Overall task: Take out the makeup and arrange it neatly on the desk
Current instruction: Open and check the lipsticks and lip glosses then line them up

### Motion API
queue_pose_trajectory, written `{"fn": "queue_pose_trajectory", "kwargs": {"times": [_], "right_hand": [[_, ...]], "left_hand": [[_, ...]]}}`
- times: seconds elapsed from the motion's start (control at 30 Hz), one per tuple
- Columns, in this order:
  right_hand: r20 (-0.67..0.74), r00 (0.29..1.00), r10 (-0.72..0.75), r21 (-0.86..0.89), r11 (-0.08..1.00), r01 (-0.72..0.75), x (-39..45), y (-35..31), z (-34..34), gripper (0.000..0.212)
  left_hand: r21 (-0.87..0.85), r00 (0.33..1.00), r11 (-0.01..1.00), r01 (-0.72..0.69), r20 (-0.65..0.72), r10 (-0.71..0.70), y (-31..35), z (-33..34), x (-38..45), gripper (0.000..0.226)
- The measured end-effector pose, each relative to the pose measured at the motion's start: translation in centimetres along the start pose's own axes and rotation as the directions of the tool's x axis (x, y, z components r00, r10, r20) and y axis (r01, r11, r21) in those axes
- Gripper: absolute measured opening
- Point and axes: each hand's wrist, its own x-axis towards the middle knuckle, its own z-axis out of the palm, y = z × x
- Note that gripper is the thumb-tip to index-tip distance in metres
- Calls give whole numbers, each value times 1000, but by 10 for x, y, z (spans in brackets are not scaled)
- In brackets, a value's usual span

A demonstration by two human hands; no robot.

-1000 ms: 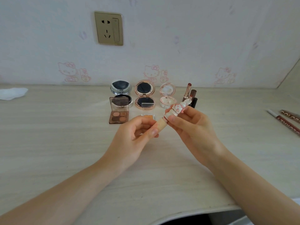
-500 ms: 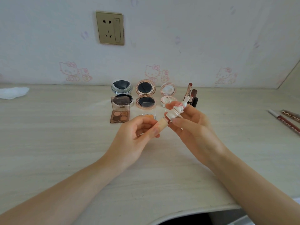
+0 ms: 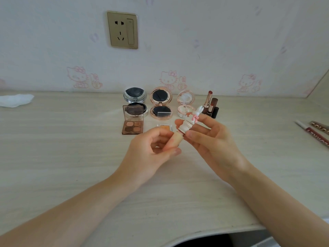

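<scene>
I hold a small cream tube with a white rabbit cap above the middle of the pale wood desk. My left hand pinches the tube's beige body, and my right hand grips the rabbit cap between thumb and fingers. Behind them stand an open silver compact, an open rose-gold compact, a clear pink compact, a brown eyeshadow palette, a small orange pan and several lipsticks.
Two dark red pencils lie at the right edge. A crumpled white tissue sits at the far left by the wall. A wall socket is above the compacts. The desk's curved front edge runs bottom right.
The tube has tilted more upright, its rabbit cap rising a little. Both hands keep their hold and stay in nearly the same place.
</scene>
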Motion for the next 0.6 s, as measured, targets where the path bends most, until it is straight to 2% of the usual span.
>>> {"fn": "queue_pose_trajectory", "kwargs": {"times": [0.13,0.3,0.43,0.6], "right_hand": [[-31,1000,-6,-65,998,4,0,1,1,35],[-86,996,-10,-12,1000,9,0,1,0,52],[-46,999,0,56,998,3,0,-1,0,59],[33,999,11,46,999,-13,-1,-1,-2,57]], "left_hand": [[19,1000,1000,-19,-11,19,-1,0,0,24],[22,998,999,-43,47,42,0,1,-3,15],[54,996,998,-33,84,28,2,0,-2,13],[133,995,989,-69,81,59,3,-1,-1,14]]}}
